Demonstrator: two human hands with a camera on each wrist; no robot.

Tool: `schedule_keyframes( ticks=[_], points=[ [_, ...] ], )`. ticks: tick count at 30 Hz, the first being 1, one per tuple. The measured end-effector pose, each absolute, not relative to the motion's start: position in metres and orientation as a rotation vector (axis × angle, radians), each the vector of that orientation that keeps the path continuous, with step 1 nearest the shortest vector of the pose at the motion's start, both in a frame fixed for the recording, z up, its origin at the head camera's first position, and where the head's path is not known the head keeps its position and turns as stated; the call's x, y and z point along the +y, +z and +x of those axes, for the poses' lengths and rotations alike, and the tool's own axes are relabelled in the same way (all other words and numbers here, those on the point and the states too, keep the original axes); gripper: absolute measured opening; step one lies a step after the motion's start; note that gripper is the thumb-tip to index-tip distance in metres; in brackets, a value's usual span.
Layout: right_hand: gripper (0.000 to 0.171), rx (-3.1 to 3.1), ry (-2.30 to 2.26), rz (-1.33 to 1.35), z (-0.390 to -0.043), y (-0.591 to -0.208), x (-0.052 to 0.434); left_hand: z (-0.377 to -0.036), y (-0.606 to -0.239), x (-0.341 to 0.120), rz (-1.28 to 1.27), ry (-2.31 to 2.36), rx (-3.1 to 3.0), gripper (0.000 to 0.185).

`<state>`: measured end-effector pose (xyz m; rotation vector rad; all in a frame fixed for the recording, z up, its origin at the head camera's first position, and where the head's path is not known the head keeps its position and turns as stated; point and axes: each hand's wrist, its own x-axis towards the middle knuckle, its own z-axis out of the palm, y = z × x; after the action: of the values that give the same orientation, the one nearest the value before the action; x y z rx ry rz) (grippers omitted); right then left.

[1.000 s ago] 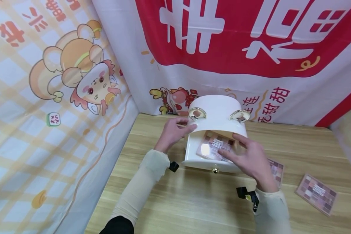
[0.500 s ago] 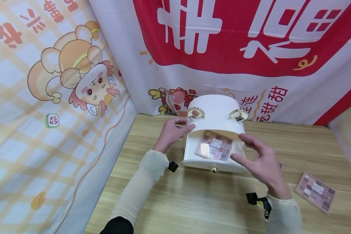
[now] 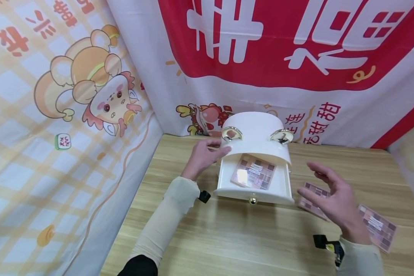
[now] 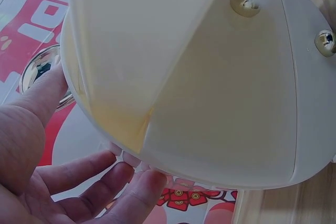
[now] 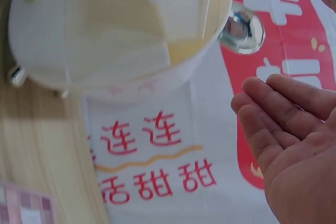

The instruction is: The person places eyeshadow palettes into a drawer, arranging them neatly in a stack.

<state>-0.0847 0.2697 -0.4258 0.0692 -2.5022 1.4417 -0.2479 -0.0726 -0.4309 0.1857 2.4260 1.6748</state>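
While left hand (image 3: 203,157) fingers rest straight against white box (image 3: 255,132), right hand (image 3: 334,199) spread, empty.

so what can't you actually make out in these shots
- Head view: the white box covers the back edge of the palette in the drawer.
- Head view: the right hand hides part of the nearer table palette.
- Left wrist view: the box hides the left hand fingertips.

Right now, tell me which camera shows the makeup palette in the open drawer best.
The head view: the palette lies flat in the white box's pulled-out drawer, its coloured squares plain from above. The left wrist view shows only the box's pale side and the left hand. The right wrist view shows the box and another palette on the table, not this one.
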Motion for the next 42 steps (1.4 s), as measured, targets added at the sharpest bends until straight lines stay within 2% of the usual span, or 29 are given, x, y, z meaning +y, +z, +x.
schedule_keyframes(
  ticks=[11, 22, 42],
  points=[
    [0.087, -2.602, 1.393, -0.055, -0.079, -0.45, 0.298, -0.247, -0.429, -0.072, 0.184, 1.691, 2.408, 0.07],
    [0.104, -2.745, 1.441, -0.226, -0.08, -0.476, 0.318, -0.246, -0.431, -0.072, 0.19, 1.684, 2.42, 0.072],
    [0.122, -2.939, 1.201, -0.201, -0.086, -0.533, 0.35, -0.247, -0.43, -0.072, 0.164, 1.669, 2.411, 0.072]
  ],
)
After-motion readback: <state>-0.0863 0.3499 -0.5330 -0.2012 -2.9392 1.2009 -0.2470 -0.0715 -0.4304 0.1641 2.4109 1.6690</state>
